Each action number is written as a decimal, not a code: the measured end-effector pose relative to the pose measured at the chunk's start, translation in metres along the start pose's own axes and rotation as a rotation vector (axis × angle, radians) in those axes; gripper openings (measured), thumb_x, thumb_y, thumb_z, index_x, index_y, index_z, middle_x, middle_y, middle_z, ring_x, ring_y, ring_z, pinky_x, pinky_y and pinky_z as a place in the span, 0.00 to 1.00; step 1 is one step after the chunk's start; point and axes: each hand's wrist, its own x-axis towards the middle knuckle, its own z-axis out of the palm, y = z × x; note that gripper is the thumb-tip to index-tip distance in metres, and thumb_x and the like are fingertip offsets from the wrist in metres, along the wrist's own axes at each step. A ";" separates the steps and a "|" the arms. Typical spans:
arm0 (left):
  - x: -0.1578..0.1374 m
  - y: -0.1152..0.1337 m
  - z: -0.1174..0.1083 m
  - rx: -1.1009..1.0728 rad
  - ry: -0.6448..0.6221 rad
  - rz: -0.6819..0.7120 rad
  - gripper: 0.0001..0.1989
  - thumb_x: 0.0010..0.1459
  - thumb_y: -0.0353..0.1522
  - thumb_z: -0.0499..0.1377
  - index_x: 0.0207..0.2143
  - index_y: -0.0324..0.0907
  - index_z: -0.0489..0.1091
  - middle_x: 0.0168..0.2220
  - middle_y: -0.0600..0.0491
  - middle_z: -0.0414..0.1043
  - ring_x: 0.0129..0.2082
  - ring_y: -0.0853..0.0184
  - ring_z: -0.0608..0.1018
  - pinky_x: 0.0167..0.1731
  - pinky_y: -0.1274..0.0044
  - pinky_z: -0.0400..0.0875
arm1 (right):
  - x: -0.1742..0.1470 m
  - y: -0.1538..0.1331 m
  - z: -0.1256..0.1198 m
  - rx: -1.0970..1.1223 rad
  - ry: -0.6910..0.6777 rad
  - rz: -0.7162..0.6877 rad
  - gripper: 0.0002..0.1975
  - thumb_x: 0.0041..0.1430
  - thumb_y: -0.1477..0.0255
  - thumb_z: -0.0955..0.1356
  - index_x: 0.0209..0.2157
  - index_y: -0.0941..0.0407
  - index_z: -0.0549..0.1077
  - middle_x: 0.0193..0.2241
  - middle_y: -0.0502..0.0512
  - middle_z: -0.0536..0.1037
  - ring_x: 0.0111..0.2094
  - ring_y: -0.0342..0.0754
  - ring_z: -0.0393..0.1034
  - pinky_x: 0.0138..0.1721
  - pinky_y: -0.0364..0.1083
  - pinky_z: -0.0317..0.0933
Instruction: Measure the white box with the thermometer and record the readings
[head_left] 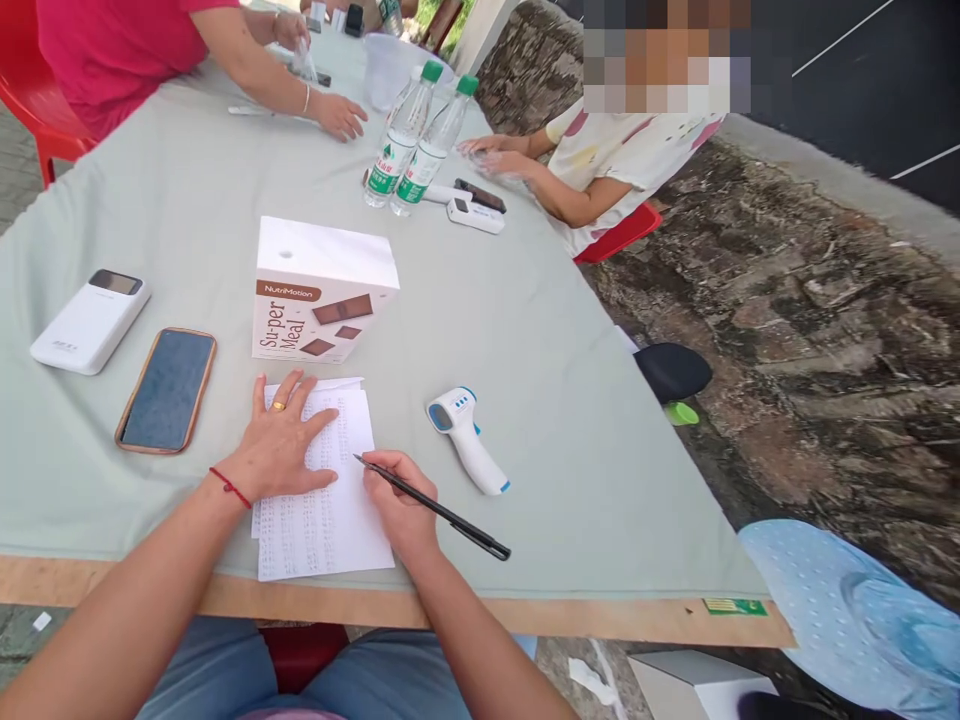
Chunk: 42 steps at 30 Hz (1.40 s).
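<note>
My left hand (281, 445) lies flat with fingers spread on sheets of paper (322, 545) bearing columns of handwriting. A black pen (450, 515) is pinched in my right hand (403, 505), its tip just above or on the paper's right side; I cannot tell whether it touches. To the right of that hand lies a white and blue infrared thermometer (469, 440). Beyond the paper stands a white box (322, 290) marked "Super Meal". A phone (166, 390) in a brown-edged case rests left of my left hand, with a white power bank (90, 322) farther left.
Two water bottles (409, 140) with green caps stand at the far side, near a white power bank (475, 215), a dark phone (481, 195) and a translucent tub (386, 70). Two people sit at the table (600, 480). A light blue hat (847, 610) is at the lower right.
</note>
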 end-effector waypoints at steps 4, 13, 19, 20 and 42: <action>0.000 0.001 0.000 -0.013 0.021 0.006 0.35 0.47 0.48 0.62 0.57 0.47 0.65 0.64 0.40 0.52 0.65 0.42 0.48 0.58 0.44 0.32 | 0.000 -0.003 0.007 -0.131 0.071 -0.016 0.06 0.48 0.68 0.66 0.23 0.54 0.73 0.18 0.48 0.74 0.20 0.43 0.65 0.23 0.43 0.61; -0.001 0.002 0.001 -0.027 0.032 0.016 0.34 0.47 0.48 0.63 0.56 0.45 0.66 0.63 0.40 0.53 0.65 0.41 0.49 0.58 0.44 0.33 | -0.002 -0.002 0.007 -0.225 -0.022 -0.047 0.07 0.50 0.68 0.65 0.23 0.54 0.71 0.18 0.47 0.72 0.21 0.44 0.65 0.25 0.43 0.62; -0.001 0.002 0.001 -0.014 0.027 0.016 0.34 0.47 0.48 0.62 0.56 0.45 0.66 0.63 0.39 0.52 0.65 0.42 0.49 0.58 0.44 0.32 | -0.002 -0.005 0.008 -0.236 -0.032 -0.034 0.07 0.50 0.67 0.64 0.23 0.54 0.71 0.18 0.48 0.72 0.21 0.44 0.65 0.24 0.43 0.62; -0.001 0.002 0.001 -0.018 0.029 0.017 0.34 0.47 0.48 0.62 0.56 0.45 0.66 0.63 0.39 0.53 0.65 0.42 0.49 0.58 0.44 0.32 | -0.002 -0.005 0.008 -0.237 -0.034 -0.033 0.07 0.50 0.67 0.64 0.23 0.54 0.71 0.18 0.48 0.72 0.21 0.44 0.65 0.24 0.43 0.62; 0.000 0.002 0.002 -0.059 0.046 0.013 0.33 0.46 0.47 0.63 0.55 0.46 0.67 0.63 0.41 0.54 0.65 0.41 0.49 0.58 0.44 0.31 | -0.002 -0.003 0.008 -0.207 -0.003 -0.009 0.07 0.50 0.67 0.64 0.23 0.54 0.70 0.18 0.47 0.71 0.20 0.43 0.63 0.24 0.43 0.60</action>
